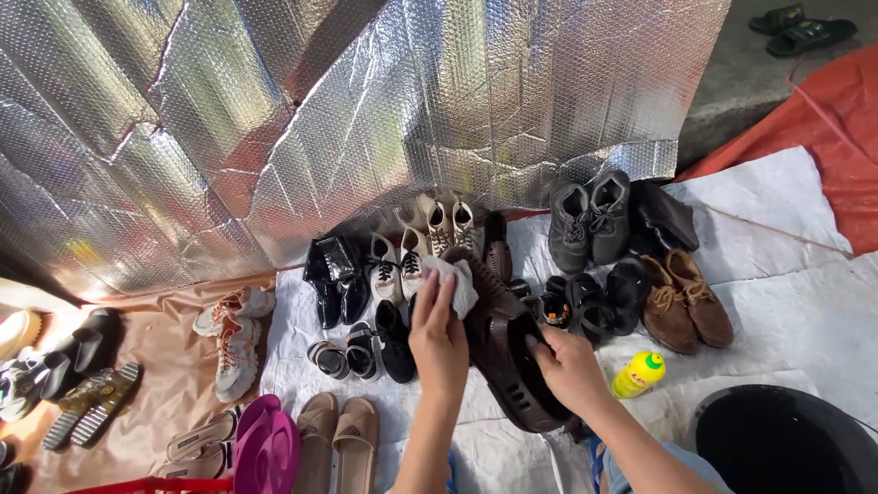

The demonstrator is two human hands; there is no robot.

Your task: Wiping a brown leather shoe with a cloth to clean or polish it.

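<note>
- Dark brown sandal [512,361], lower centre, long axis up-frame; right hand [572,366] fingers clamp its rim
- Left hand [439,338] fingers pinch white cloth [457,279] at its upper end

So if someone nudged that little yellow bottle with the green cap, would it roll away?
Probably: the yellow bottle lies on its side on the white sheet, and its round body looks apt to roll. It seems small and plastic, so likely light. The wrinkled sheet might stop it.

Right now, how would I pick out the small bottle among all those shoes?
Start at the black tub in the bottom right corner. Just left of its rim, on the white sheet, lies the bottle. It is the only yellow thing there, with a green cap, below the brown lace-up shoes.
</note>
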